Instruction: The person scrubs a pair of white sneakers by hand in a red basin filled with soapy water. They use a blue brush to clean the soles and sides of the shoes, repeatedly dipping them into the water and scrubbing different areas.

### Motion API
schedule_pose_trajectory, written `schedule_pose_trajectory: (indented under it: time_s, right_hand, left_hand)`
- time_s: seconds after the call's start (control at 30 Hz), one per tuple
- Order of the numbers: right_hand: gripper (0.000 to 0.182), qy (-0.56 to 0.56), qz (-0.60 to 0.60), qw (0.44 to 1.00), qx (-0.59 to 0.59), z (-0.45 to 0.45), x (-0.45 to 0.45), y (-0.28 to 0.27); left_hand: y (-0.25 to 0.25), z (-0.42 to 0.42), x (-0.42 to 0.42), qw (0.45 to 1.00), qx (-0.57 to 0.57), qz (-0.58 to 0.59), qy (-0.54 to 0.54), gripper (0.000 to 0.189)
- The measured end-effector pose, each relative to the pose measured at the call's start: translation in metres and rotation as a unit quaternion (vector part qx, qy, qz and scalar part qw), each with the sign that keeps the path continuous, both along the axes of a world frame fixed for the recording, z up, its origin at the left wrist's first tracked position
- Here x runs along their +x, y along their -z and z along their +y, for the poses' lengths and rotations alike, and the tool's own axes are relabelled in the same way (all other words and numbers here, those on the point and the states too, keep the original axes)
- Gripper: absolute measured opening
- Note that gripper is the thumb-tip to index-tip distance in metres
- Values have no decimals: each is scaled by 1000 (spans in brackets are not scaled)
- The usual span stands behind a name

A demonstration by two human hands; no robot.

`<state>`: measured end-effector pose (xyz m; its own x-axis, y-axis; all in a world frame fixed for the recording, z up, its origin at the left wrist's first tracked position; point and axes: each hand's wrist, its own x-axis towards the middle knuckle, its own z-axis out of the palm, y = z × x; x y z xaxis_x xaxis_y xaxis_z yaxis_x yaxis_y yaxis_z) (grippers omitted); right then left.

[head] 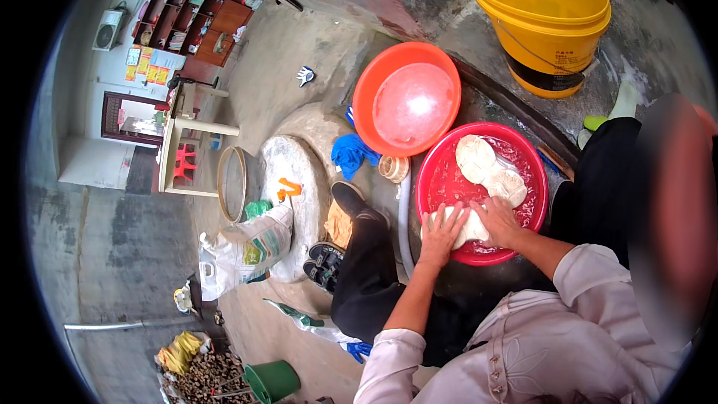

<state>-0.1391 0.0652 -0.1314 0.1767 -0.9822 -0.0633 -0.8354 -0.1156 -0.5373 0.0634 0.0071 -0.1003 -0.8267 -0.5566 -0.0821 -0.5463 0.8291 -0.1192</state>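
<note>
A red plastic basin (422, 202) holds water and several pale, flat, rounded pieces that look soft. My left hand (446, 230) lies spread on a white piece (470, 230) at the basin's near side. My right hand (496, 223) presses on the same piece from the right, its fingertips close to those of my left hand. Two more pale pieces, one round (475, 158) and one beside it (506, 186), lie in the water beyond my hands. What the pieces are made of, I cannot tell. The undersides of both hands are hidden.
An orange-red basin (406, 73) adjoins the red one. A tall yellow bucket (547, 50) stands at the upper right. Left of the red basin are a grey hose (404, 219), a small tan container (394, 168) and a blue cloth (352, 154). Another person's legs (597, 179) are at the right.
</note>
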Motion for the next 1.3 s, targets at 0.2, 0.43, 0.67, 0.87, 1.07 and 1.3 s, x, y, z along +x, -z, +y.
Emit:
schedule_pose_trajectory:
  time_s: [0.2,0.43,0.67,0.87,1.07,1.3]
  right_hand:
    - [87,137,-12,990,23,-2,7,13]
    - [90,124,99,975,158,-3,15,33]
    - [66,93,114,970,196,-15,16,55]
    - [44,129,135,979,80,11,19,167]
    - [49,129,77,958,246,-27,15,108]
    - [66,163,161,973,7,-12,5,201]
  left_hand:
    - [33,11,-21,937,131,70,-316,76]
    - [77,25,-33,902,220,125,-349,81]
    - [104,22,-29,875,285,58,-386,77]
    - [96,-2,-54,819,400,-76,-403,71]
    - [115,4,-41,824,387,-153,-385,36]
    - [96,-25,-75,738,491,-183,-426,40]
